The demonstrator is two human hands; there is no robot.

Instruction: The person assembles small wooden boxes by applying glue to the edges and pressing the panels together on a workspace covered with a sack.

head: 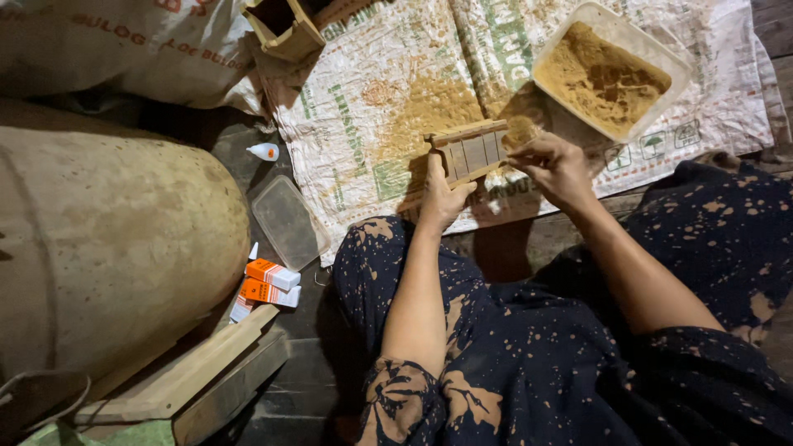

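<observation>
A small wooden slatted piece made of joined strips is held over a woven plastic sack sheet. My left hand grips its left end from below. My right hand pinches its right end with fingertips. Yellow-brown sawdust-like powder is smeared on the sheet just behind the piece. A clear plastic tub full of the same powder stands right behind my right hand.
A large rounded drum-like body fills the left. Beside it lie a clear lid, a small white glue bottle, two orange-white small boxes and wooden planks. A wooden box sits at the top.
</observation>
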